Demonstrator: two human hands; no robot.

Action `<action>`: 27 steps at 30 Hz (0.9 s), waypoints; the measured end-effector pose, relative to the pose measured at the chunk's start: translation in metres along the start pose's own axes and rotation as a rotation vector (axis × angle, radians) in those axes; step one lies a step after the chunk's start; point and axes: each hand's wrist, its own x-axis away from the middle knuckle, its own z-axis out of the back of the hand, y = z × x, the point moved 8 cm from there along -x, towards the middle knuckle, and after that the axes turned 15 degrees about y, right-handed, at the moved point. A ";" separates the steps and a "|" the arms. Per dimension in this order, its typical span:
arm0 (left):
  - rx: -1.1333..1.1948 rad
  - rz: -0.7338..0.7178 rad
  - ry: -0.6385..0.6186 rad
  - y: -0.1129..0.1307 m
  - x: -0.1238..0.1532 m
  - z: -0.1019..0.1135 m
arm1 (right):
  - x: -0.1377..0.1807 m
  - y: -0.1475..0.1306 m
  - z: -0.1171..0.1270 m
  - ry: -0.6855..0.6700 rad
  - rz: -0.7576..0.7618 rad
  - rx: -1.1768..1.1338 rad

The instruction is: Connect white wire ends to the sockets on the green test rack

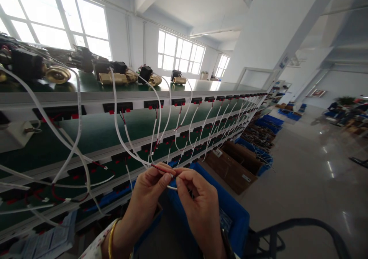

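Brass valves (57,74) shiny metal; wires (117,124) smooth white plastic; surface (94,132) matt green; bin (230,207) blue plastic; floor (310,174) glossy.

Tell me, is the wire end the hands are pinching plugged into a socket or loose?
Loose. The red wire end sits pinched between the left hand and right hand, away from the shelf sockets.

I see both hands raised together at centre. My left hand (149,188) has thumb and forefinger pinched shut, a gold bangle at its wrist. My right hand (198,201) mirrors it, fingertips pinched, nearly touching the left.
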 end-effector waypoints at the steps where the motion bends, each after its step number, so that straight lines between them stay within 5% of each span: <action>1: -0.004 -0.010 -0.004 0.002 0.000 -0.001 | 0.001 0.000 -0.001 0.005 0.003 0.007; 7: -0.031 -0.041 0.029 0.007 0.001 0.003 | 0.002 0.007 -0.003 -0.021 -0.057 -0.086; 13: 0.056 0.109 0.185 -0.003 -0.003 0.015 | -0.002 0.035 -0.009 -0.072 -0.354 -0.533; 17: 0.002 0.114 0.149 -0.003 0.001 0.015 | -0.001 0.048 -0.011 -0.086 -0.365 -0.385; 20: -0.385 0.110 -0.014 0.003 0.016 0.028 | -0.007 0.070 0.000 -0.061 -0.323 -0.228; 23: -0.958 -0.207 -0.058 0.051 0.022 0.054 | -0.028 0.104 0.013 0.014 -0.321 -0.096; 27: -1.225 -1.005 0.240 0.182 0.006 0.048 | -0.054 0.108 -0.016 -0.005 -0.287 -0.093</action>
